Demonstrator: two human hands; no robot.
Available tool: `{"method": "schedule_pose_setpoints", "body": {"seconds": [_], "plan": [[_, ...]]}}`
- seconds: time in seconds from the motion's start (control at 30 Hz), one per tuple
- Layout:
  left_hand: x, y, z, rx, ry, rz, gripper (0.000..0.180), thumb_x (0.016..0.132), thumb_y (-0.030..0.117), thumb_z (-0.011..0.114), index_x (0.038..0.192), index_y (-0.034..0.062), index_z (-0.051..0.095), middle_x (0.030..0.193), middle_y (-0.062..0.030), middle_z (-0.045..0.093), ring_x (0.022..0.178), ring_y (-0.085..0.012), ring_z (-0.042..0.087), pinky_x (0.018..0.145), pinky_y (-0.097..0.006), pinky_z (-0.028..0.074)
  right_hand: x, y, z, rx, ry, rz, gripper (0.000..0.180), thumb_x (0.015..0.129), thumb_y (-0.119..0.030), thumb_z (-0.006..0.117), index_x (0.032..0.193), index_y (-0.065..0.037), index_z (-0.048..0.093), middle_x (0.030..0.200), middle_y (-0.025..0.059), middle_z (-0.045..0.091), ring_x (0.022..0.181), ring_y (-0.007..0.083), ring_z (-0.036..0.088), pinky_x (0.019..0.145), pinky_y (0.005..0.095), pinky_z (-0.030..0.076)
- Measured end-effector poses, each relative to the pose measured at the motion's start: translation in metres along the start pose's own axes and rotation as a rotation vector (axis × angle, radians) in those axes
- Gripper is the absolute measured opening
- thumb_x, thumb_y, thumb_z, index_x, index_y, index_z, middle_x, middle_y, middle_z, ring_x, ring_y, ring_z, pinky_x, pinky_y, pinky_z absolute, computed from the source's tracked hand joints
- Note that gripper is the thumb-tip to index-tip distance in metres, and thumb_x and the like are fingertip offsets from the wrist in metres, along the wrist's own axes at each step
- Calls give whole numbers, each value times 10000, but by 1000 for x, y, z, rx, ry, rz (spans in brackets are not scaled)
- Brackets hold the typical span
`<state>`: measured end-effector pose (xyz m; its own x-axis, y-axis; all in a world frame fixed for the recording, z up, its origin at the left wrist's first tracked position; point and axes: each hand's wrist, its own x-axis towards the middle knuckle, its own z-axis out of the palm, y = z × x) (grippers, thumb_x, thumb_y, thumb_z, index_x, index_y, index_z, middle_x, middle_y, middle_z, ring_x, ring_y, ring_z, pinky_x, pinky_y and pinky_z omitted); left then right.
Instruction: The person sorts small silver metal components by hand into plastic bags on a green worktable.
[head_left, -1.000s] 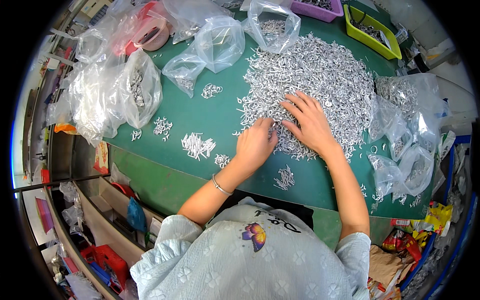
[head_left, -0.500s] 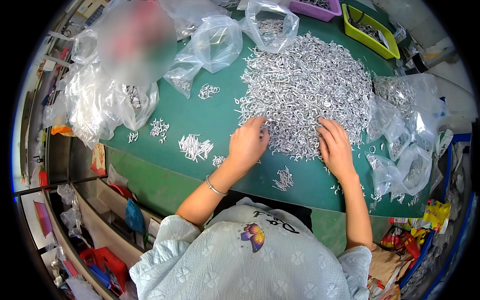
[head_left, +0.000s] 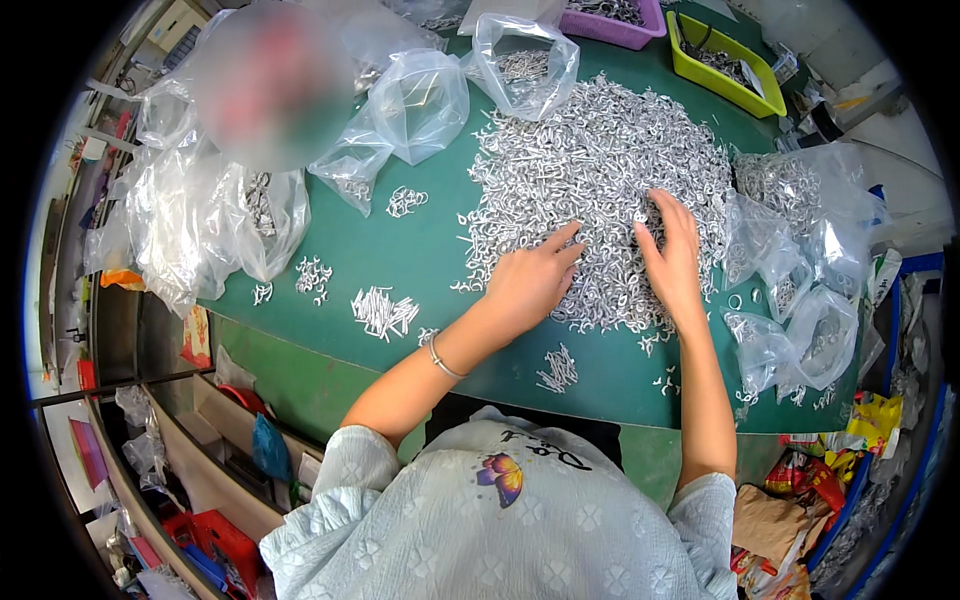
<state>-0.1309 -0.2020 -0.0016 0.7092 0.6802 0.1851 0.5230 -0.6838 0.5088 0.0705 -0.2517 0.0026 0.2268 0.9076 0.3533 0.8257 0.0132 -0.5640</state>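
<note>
A wide heap of small silvery metal pieces [head_left: 600, 150], many of them hook- or ring-shaped, covers the middle of the green table [head_left: 420, 240]. My left hand [head_left: 532, 282] rests at its near left part, fingers stretched out over the pieces, index finger and thumb apart. Farther right, my right hand [head_left: 674, 250] reaches deeper into the heap with thumb and fingers spread. A small pale piece shows by its fingertips, but I see no grip on it. Small sorted piles lie nearby: straight pins [head_left: 384, 313], more pins [head_left: 557, 368] near the front edge, and curved bits [head_left: 313, 277].
Clear plastic bags [head_left: 420, 105] of metal parts stand behind and left; more bags [head_left: 828, 335] lie at the right. A purple basket [head_left: 620, 30] and a yellow-green basket [head_left: 728, 70] sit at the back. A drawer unit [head_left: 210, 440] stands at the lower left.
My left hand has moved right and its fingers have stretched out. My right hand has moved farther into the heap and opened wider. The whole view has shifted slightly.
</note>
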Motion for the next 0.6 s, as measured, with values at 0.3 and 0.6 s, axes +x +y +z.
{"method": "schedule_pose_setpoints", "body": {"seconds": [0.3,0.6], "plan": [[-22,7,-8,-44,-64,30,279,772,81,601,1052,84,605,1230,-23,543,631,-266,630,552,-352,521,-32,-32,1,-51,-275,-242,338,839,-220,583,1125,-40,571,1281,142,461,1231,332,373,981,451,309],[11,-3,-20,-129,72,19,193,782,65,590,973,71,618,1067,-60,611,671,-280,625,581,-349,506,38,46,2,-507,124,185,225,824,-278,612,838,-57,647,946,100,586,939,260,488,784,404,321]]}}
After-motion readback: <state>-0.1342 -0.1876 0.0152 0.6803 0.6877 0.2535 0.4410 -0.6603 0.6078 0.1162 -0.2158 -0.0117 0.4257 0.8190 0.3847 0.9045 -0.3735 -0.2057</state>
